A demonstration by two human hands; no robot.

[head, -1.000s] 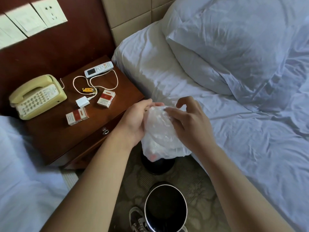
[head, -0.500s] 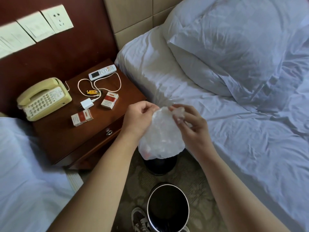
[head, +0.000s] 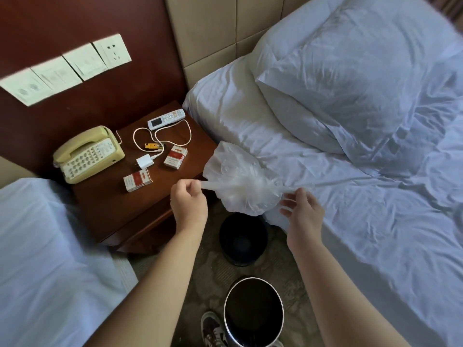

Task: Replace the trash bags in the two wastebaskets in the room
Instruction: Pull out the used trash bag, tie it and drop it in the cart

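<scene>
1. The thin, crinkled, translucent white plastic trash bag [head: 244, 182] is bunched into a puffy ball with a twisted tail drawn out at each side. It hangs in the air between the two hands, above the smaller black round wastebasket [head: 243, 240] on the patterned carpet and just in front of the white-sheeted bed's [head: 375, 221] edge.
2. A second black wastebasket with a shiny metal rim [head: 253, 313] stands nearer the camera, beside a grey sneaker [head: 213, 330].
3. Half a second ago both hands were close together, kneading the bag's top; now they have spread apart and the bag is stretched sideways between them, lifted slightly higher.
4. The left hand [head: 189, 205] is a curled fist, its grip clamped on the bag's left tail.
5. The right hand [head: 304, 212] pinches the right tail between thumb and forefinger, the other fingers loosely fanned out.
6. Both forearms reach forward from the bottom of the view, beside the dark wooden bedside table [head: 112, 204].
</scene>
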